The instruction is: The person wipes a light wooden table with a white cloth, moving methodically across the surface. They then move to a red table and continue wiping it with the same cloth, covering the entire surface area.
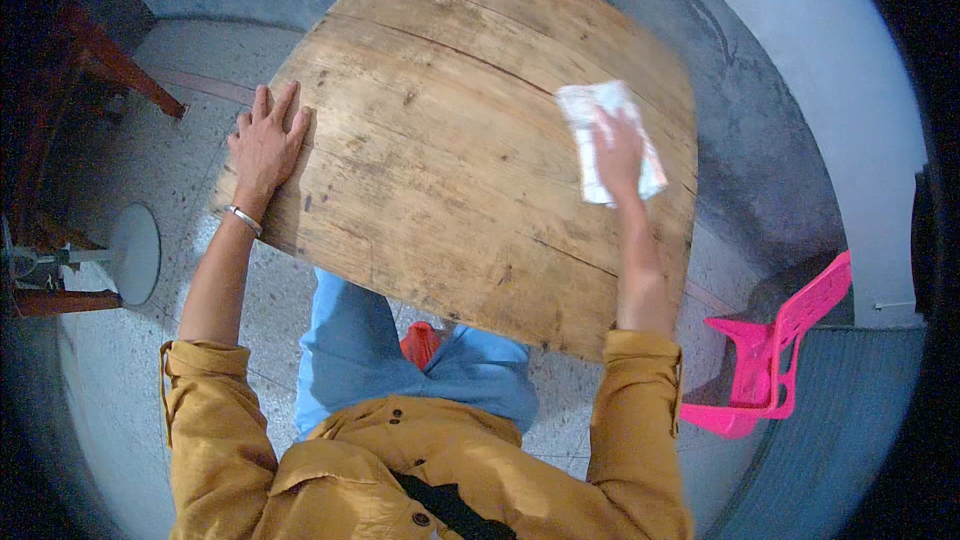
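A wooden table top [430, 140] with worn, stained planks lies in front of me. My left hand [266, 145] rests flat on its left edge, fingers spread and holding nothing; a silvery bracelet circles the wrist. Toward the right side of the table, my right hand [617, 152] presses on a white cloth [598, 172] with faint reddish marks. The cloth lies folded and flat against the wood under the palm and fingers. Hand and cloth are slightly blurred, so the fingertips do not show sharply.
A bright pink plastic chair [765, 365] stands at the lower right, near the wall. On the left are a reddish wooden leg [130, 65] and a round grey disc [135, 253]. A red object [420, 343] shows between my knees. Walls border the table's far and right sides.
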### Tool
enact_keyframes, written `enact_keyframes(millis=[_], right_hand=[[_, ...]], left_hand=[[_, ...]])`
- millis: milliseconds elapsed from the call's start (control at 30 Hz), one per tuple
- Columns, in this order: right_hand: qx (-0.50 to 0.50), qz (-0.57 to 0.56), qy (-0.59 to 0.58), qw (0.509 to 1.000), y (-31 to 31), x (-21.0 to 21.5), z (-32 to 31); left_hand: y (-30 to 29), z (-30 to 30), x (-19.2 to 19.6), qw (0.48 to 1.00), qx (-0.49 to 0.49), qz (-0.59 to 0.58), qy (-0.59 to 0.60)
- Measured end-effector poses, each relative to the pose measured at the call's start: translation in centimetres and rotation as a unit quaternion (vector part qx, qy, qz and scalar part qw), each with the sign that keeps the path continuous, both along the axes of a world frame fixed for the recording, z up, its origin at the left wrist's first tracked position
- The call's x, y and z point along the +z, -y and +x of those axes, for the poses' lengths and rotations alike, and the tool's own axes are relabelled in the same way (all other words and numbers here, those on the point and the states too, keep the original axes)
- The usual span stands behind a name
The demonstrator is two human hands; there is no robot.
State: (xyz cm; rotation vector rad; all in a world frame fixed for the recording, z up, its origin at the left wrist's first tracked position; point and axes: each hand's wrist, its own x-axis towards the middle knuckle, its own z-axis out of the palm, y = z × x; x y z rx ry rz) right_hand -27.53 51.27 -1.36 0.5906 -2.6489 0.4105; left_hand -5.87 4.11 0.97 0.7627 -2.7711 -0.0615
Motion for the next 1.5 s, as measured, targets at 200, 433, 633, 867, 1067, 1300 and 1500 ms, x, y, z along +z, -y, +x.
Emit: enact_keyframes(millis=[200,433,633,867,1067,1300,1500], right_hand=[[0.22,0.006,0.105,0.97,4.6,4.9,11.8],[0.1,-0.028,0.036,0.994,1.5,2.5,2.0],[0.08,-0.036,-0.012,0.996,11.0,2.2,-0.2],[0.33,-0.028,0.11,0.937,12.1,5.3,12.9],[0.122,-0.049,0.0,0.991,7.3,3.0,2.9],[-0.005,-0.021,-0.029,0.999,16.4,2.3,-4.6],[0.274,-0.003,0.046,0.961,24.8,4.0,7.4]], left_hand=[[0.1,0.4,0.2,1.0,0.01,-0.003,0.011],[-0.6,0.3,0.6,1.0,0.008,0.007,0.014],[-0.5,0.0,0.9,1.0,-0.008,-0.01,-0.02],[-0.6,0.2,1.6,1.0,0.0,0.016,0.008],[-0.6,0.4,1.3,1.0,-0.003,-0.015,-0.008],[-0.8,0.2,1.5,1.0,-0.012,-0.004,-0.018],[0.1,0.6,0.8,1.0,-0.005,0.004,-0.022]])
